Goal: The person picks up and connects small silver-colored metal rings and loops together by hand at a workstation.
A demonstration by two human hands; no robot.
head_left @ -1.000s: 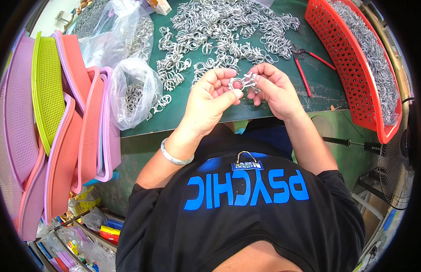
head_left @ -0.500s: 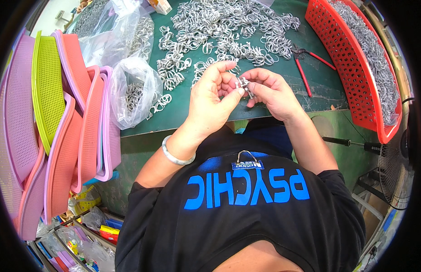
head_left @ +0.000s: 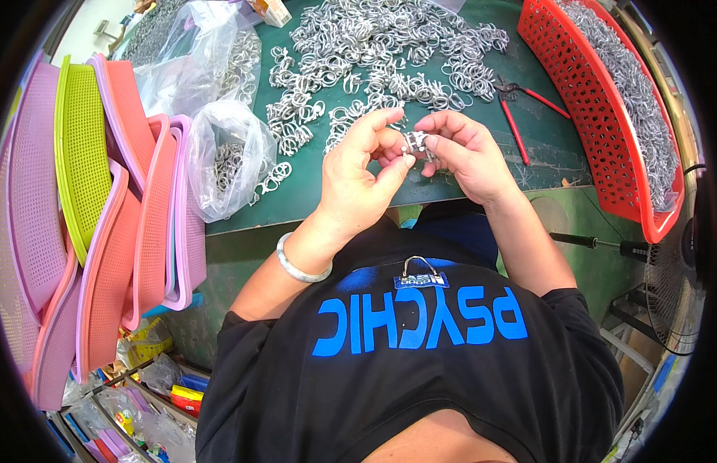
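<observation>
Between my fingertips is a small cluster of silvery metal rings (head_left: 417, 143), held over the front edge of the green table. My left hand (head_left: 365, 160), a pale bangle (head_left: 298, 262) on its wrist, pinches the cluster's left side with thumb and fingers. From the right, my right hand (head_left: 468, 160) grips the same cluster between thumb and forefinger. The fingers partly cover these pieces, so their exact shape is hard to make out. Just beyond the hands spreads a big heap of similar grey rings (head_left: 374, 46).
Red-handled pliers (head_left: 516, 127) lie right of the heap. A red perforated basket (head_left: 586, 100) full of grey rings stands at the right. At left are a clear plastic bag (head_left: 235, 185) with rings inside and stacked coloured baskets (head_left: 84, 154). A fan (head_left: 671, 285) stands lower right.
The metal cluster has turned slightly between my fingertips, and more of it shows. My left fingers have shifted a little; both hands otherwise stay in place.
</observation>
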